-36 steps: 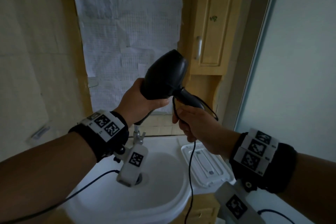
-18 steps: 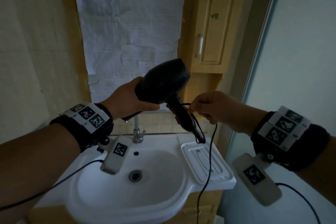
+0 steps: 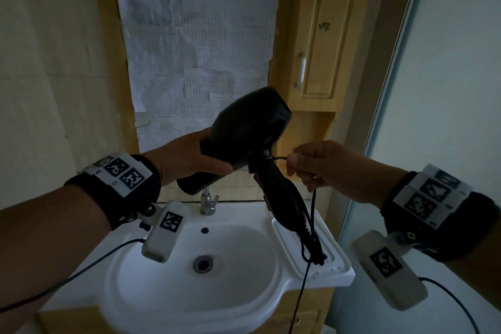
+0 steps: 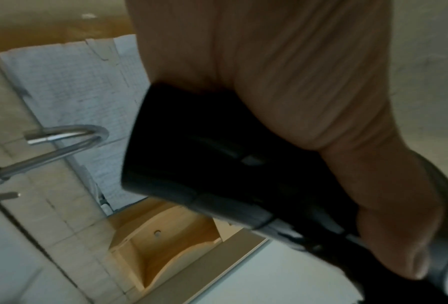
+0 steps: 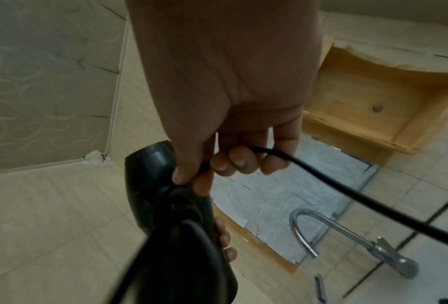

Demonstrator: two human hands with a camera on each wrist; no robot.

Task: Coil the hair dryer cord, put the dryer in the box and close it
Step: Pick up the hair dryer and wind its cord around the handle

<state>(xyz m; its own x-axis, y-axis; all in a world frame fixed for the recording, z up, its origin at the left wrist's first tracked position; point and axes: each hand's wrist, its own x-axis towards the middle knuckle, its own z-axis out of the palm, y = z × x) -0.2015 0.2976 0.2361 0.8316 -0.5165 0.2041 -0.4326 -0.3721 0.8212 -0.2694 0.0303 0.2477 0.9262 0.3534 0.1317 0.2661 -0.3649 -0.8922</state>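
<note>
The black hair dryer [image 3: 252, 122] is held up over the sink, handle pointing down and to the right. My left hand [image 3: 187, 160] grips its barrel near the nozzle; the left wrist view shows the thumb across the dryer body [image 4: 217, 164]. My right hand [image 3: 317, 165] pinches the black cord [image 3: 311, 206] just right of the handle's top. The cord runs down along the handle, loops at its end and hangs below the sink edge. In the right wrist view my right hand's fingertips [image 5: 217, 164] hold the cord [image 5: 347, 195] next to the dryer [image 5: 166, 205]. No box is in view.
A white sink [image 3: 162, 293] with a chrome faucet [image 3: 207, 200] lies under the hands, with a ribbed ledge [image 3: 336, 260] on its right. A paper-covered panel [image 3: 195, 35] and a wooden cabinet [image 3: 320, 35] are behind. A glass door [image 3: 447, 89] stands at the right.
My right hand has come up from under the handle to its right side, bringing the cord with it. The dryer has tilted so its handle points down.
</note>
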